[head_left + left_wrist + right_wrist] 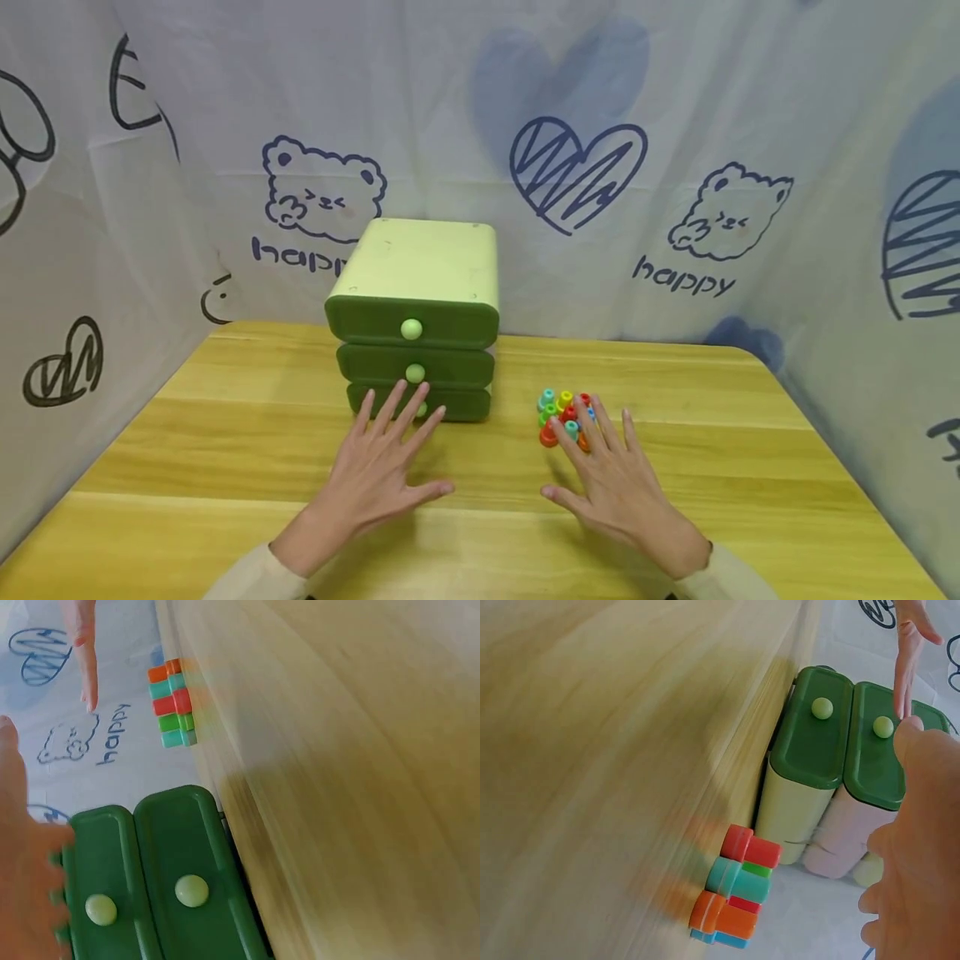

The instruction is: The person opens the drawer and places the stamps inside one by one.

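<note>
Both hands hover over the table with fingers spread, holding nothing. The left hand (pixel 382 467) is in front of a green drawer cabinet (pixel 427 258), its fingertips overlapping the lowest drawer in the head view. Three stacked dark green drawers with round pale knobs (pixel 411 329) face me, all pushed in. My right hand (pixel 618 483) is just in front of a cluster of small colourful pegs (pixel 549 435), partly hiding them. Red, orange, green, yellow, teal and blue ones stand close together, wider at the base. In the right wrist view the pegs (pixel 739 881) stand beside the cabinet's side (pixel 791 814).
The wooden table (pixel 480 550) reaches back to a white cloth (pixel 450 108) printed with bears, hearts and the word "happy". More cloth hangs along the left and right sides. The cabinet stands near the table's back edge, left of the pegs.
</note>
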`<state>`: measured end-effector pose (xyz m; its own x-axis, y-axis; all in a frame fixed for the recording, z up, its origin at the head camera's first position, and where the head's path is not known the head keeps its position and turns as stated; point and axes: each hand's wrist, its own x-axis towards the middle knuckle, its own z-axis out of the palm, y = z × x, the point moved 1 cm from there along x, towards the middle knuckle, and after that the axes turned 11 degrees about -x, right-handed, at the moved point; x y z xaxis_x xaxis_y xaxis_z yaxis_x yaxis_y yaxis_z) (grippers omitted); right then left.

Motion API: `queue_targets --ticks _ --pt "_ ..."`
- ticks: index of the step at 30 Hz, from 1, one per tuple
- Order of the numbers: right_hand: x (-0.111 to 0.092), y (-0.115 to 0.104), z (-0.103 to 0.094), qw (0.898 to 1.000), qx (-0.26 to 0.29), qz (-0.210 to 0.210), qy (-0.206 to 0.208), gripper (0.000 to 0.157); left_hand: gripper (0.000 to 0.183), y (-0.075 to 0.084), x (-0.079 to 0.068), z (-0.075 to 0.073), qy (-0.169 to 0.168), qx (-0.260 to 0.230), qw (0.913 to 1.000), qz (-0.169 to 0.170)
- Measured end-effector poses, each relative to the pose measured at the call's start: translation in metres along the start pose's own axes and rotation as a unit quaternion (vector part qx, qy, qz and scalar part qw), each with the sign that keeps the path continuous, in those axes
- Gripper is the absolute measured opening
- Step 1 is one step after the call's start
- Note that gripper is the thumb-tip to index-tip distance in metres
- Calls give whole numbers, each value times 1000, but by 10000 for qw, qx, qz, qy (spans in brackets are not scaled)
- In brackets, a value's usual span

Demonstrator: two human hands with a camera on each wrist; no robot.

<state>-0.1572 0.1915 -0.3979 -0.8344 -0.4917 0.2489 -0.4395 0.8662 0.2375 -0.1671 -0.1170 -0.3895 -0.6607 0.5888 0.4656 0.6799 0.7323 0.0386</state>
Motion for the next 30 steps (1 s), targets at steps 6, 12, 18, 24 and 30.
queue_targets --ticks 6,12,18,24,30 --pt "2 -3 -3 9985 496 241 -14 69 65 -5 4 -13 1147 -683 9809 1416" --pt "16 -10 -14 9881 1378 433 534 57 49 -21 20 -46 2320 -1172 9560 1358" --pt "41 -25 -28 9630 2489 535 883 45 33 -48 34 -72 3150 -2252 9218 205" --pt "71 -38 -44 9260 3712 494 471 40 35 -72 45 -85 3006 -3366 8819 -1364" --pt "98 -48 -53 9073 4180 329 302 40 52 -98 56 -87 2199 -4958 8018 -2508"
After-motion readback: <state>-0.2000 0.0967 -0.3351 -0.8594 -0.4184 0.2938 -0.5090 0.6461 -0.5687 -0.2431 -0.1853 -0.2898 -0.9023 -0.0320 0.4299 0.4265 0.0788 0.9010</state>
